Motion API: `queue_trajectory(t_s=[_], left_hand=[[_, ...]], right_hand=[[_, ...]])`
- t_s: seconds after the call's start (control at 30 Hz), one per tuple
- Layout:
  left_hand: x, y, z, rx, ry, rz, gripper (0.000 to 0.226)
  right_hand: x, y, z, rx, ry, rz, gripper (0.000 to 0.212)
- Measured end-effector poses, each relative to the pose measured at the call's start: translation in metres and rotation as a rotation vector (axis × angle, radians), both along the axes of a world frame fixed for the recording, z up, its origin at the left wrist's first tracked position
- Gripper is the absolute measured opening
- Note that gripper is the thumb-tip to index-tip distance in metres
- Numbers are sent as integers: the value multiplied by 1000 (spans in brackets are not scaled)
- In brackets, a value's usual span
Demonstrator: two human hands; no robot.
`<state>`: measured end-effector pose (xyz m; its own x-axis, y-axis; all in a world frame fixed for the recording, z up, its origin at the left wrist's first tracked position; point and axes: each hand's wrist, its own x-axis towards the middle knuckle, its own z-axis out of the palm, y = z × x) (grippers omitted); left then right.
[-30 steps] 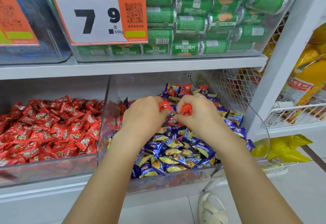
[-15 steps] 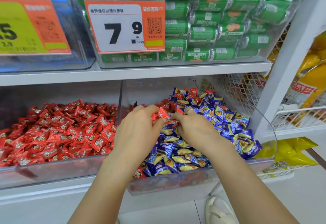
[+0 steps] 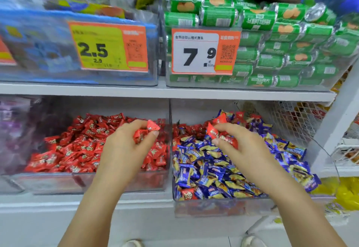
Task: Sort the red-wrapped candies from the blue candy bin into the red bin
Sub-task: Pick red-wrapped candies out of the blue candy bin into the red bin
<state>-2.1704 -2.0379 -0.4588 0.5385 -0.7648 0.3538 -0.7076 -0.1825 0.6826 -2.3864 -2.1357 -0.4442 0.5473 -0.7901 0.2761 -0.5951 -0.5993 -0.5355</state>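
Red-wrapped candies (image 3: 150, 127) pinched, left hand (image 3: 126, 149) raised

Both forearms reach forward and up, palms down, wrists level: left hand (image 3: 124, 149) has thumb and fingers pinched closed on red candies (image 3: 147, 130), right hand (image 3: 240, 149) has fingers curled, its grip closed on red candies (image 3: 221, 134) too.

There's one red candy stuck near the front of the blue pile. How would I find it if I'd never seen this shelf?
Start at the white price tag reading 7.9, then drop to the clear bin of blue candies on the shelf below it. Look along that bin's front wall toward its left corner: the stray red candy lies there, the only red wrapper among blue-and-yellow ones at the front.
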Motion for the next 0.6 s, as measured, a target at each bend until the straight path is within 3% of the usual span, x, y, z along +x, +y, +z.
queue_trajectory(t_s=[0.13, 0.23, 0.33, 0.43, 0.5, 0.6], left_hand=[[52, 11, -8, 99, 128, 135, 32], [77, 6, -13, 67, 276, 142, 37], [86, 2, -13, 50, 406, 85, 53], [92, 4, -9, 65, 569, 131, 66], [91, 7, -3, 19, 550, 163, 54], [65, 5, 8, 8, 491, 42, 41]], right_hand=[[56, 29, 7, 49, -43, 206, 32], [114, 26, 7, 91, -16, 251, 37], [148, 19, 2, 86, 243, 335, 55], [131, 19, 1, 21, 249, 354, 49], [102, 21, -1, -24, 133, 324, 35], [45, 16, -14, 6, 53, 204, 23]])
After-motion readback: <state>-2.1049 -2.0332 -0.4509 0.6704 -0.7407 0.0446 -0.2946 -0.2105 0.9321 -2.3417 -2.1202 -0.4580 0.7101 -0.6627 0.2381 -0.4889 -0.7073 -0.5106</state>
